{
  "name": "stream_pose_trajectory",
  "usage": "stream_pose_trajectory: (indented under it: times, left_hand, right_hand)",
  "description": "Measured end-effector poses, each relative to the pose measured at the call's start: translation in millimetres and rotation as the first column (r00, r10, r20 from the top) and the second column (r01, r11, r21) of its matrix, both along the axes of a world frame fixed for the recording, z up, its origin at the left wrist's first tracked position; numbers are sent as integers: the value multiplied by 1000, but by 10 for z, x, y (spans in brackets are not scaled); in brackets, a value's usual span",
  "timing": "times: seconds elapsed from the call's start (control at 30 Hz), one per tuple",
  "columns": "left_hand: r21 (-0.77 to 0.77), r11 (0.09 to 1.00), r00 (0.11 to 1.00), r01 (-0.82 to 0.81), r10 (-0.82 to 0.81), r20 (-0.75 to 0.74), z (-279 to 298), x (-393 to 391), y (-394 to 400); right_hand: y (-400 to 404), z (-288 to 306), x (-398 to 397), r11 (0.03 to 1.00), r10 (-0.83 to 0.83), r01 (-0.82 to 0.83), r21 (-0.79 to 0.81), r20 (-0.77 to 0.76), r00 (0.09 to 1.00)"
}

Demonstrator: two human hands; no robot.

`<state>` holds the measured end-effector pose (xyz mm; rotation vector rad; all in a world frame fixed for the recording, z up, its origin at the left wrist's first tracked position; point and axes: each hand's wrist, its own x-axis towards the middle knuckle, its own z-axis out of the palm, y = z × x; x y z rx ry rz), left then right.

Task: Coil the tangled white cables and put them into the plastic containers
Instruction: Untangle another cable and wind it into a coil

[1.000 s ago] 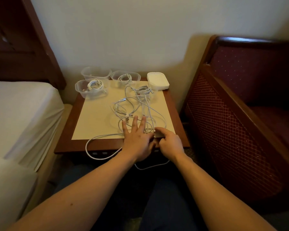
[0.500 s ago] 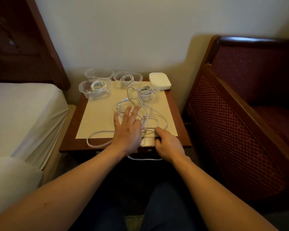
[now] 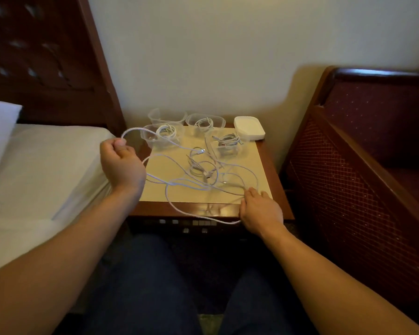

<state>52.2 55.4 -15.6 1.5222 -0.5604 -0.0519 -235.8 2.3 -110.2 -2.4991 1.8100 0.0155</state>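
A tangle of white cables (image 3: pixel 205 174) lies spread over the small wooden table (image 3: pixel 275 165). My left hand (image 3: pixel 121 163) is raised over the table's left edge and grips a loop of one white cable, lifted clear of the top. My right hand (image 3: pixel 260 211) sits at the table's front right edge and pinches another stretch of that cable, which sags over the front. Clear plastic containers stand at the back: one (image 3: pixel 161 136) with a coiled cable, a second (image 3: pixel 205 123) with a coil, a third (image 3: pixel 226 146) with a coil, and an empty one (image 3: pixel 166 116).
A stack of white lids (image 3: pixel 249 128) sits at the table's back right corner. A bed with a white sheet (image 3: pixel 41 175) adjoins the table on the left, a dark red armchair (image 3: pixel 363 165) on the right. The wall is right behind.
My left hand left the tangle, closed on a cable loop and pulled it up and to the left. The right hand stayed at the front edge, pinching the cable.
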Motion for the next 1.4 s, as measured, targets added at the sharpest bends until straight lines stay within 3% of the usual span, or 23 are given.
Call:
stream_pose_trajectory:
  times: [0.2, 0.3, 0.4, 0.5, 0.53, 0.6, 0.7, 0.77, 0.93, 1.0, 1.1, 1.17, 1.23, 1.3, 1.4]
  left_hand:
    - [-74, 996, 969, -46, 26, -247, 167, 110, 69]
    - [29, 984, 936, 174, -156, -314, 133, -27, 49]
    - [74, 896, 835, 438, -374, -404, 26, -161, 49]
    - [11, 868, 764, 496, -431, -481, -3, -269, 48]
    - [-32, 863, 725, 503, -442, -527, -2, -291, 39]
    - [-141, 859, 621, 492, -459, -636, 17, -317, 20]
    - [-232, 839, 495, 492, -489, -718, 49, -298, 18]
    - [-190, 816, 515, 546, -505, -692, 72, -251, 52]
    - [-38, 839, 686, 543, -469, -556, 129, 8, 166]
    - [-13, 906, 756, 423, -361, -546, 152, 122, 195]
    - [18, 992, 778, 121, -84, -622, 161, 372, 182]
    - [124, 991, 805, -47, 111, -583, 101, 541, 148]
    - [163, 979, 838, -122, 190, -511, 63, 557, 144]
    - [73, 992, 852, -107, 129, -507, 45, 447, 128]
    - [18, 996, 890, 82, -65, -451, 66, 246, 103]
  right_hand:
    - [-79, -2, 32, 990, -98, 107, 96, -92, 991]
    - [-83, 159, 124, 968, -214, 201, 154, 71, 974]
    - [73, 267, 260, 979, -113, 165, -121, 351, 929]
    - [224, 323, 396, 928, 244, -4, -373, 599, 763]
    - [279, 314, 442, 893, 366, -101, -439, 576, 731]
    - [379, 268, 558, 830, 495, -271, -488, 420, 761]
    - [413, 161, 763, 875, 420, -324, -360, 232, 878]
    - [336, 85, 815, 887, 397, -326, -325, 179, 900]
    - [27, 55, 580, 873, 347, -263, -410, 146, 927]
    - [-82, 136, 436, 888, 273, -189, -419, 149, 950]
    - [-224, 248, 167, 937, 89, -18, -349, 188, 978]
    - [-294, 291, 1, 964, -53, 105, -243, 211, 976]
    - [-317, 280, -81, 967, -113, 144, -210, 153, 982]
    - [-289, 260, -73, 976, -87, 93, -197, 36, 996]
    - [-242, 273, 11, 994, -82, 73, -78, -113, 990]
